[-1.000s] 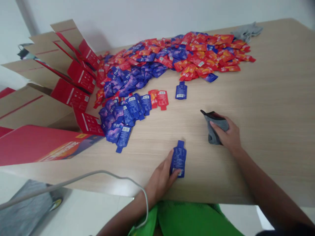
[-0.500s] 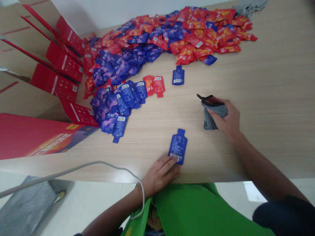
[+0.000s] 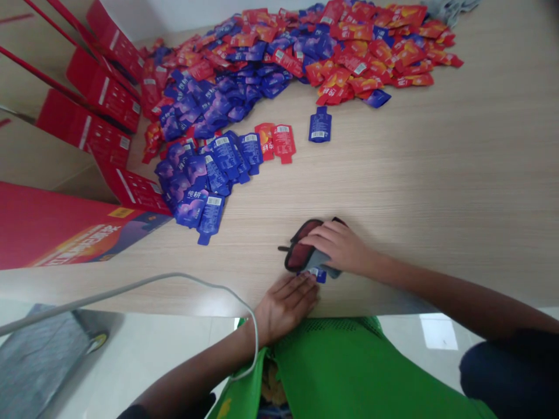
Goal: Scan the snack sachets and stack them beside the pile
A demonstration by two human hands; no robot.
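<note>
My right hand [image 3: 338, 247] is closed on a grey cloth [image 3: 321, 259] with black edging and dark red patches, which I cannot identify more closely. It presses this down over a blue sachet [image 3: 321, 276], hiding most of it. My left hand [image 3: 288, 299] lies flat at the table's front edge, its fingertips on the lower end of the same sachet. Farther back, a single blue sachet [image 3: 320, 125] lies barcode side up. To the left are overlapping blue sachets [image 3: 212, 215], with a red sachet [image 3: 283, 142] beside them.
A long heap of red and blue sachets [image 3: 262, 58] spreads across the back of the table. Open red boxes [image 3: 105, 131] stand at the left. A grey cable [image 3: 174, 276] crosses in front of my left arm. A grey cloth [image 3: 452, 9] lies at the back right.
My right hand has moved left and toward me, bringing the grey cloth down over the blue sachet. The cloth's dark red patches now show. My left hand stays almost in place.
</note>
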